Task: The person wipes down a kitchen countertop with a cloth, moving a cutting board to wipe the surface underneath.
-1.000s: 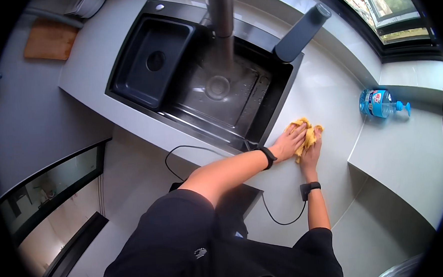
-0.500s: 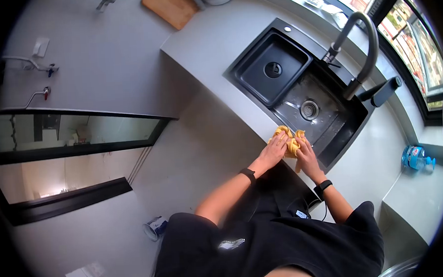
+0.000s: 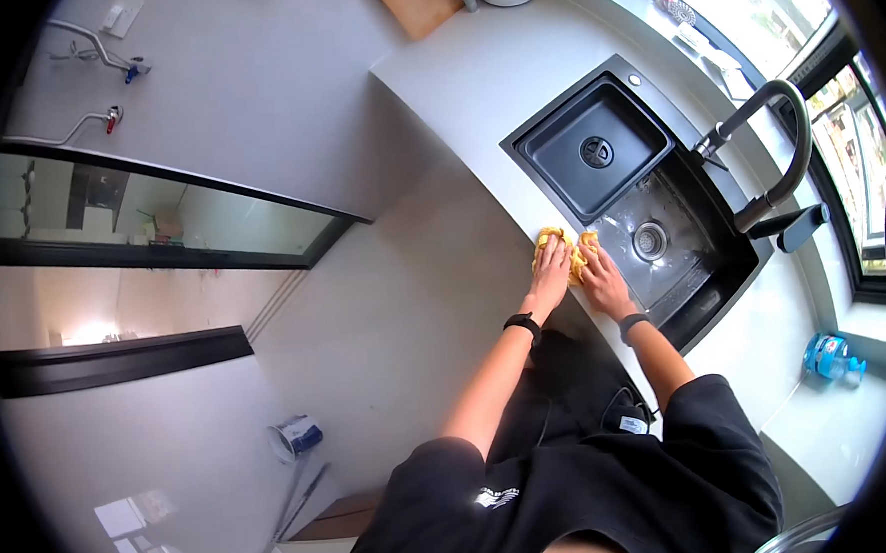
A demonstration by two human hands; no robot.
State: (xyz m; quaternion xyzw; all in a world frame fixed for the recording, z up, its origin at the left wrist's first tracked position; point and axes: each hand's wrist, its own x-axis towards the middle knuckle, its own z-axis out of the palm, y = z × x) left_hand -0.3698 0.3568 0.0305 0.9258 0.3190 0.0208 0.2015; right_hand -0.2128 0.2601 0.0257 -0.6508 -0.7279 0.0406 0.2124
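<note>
Left hand (image 3: pixel 553 276) and right hand (image 3: pixel 605 282), fingers spread and slightly bent, press a crumpled yellow cloth (image 3: pixel 551 239) onto the near edge of a pale countertop (image 3: pixel 470 105), just beside a black double-basin sink (image 3: pixel 582 207) under a curved faucet (image 3: pixel 804 137).

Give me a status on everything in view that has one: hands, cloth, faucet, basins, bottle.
Left hand: pressed on the cloth, grip unclear
Right hand: on the cloth, grip unclear
Yellow cloth: bunched, at the counter's front edge
Faucet: outlet over larger basin, no stream visible
Larger basin: wet
Smaller basin: dark fitting in drain
Blue bottle: pump fitted
</note>
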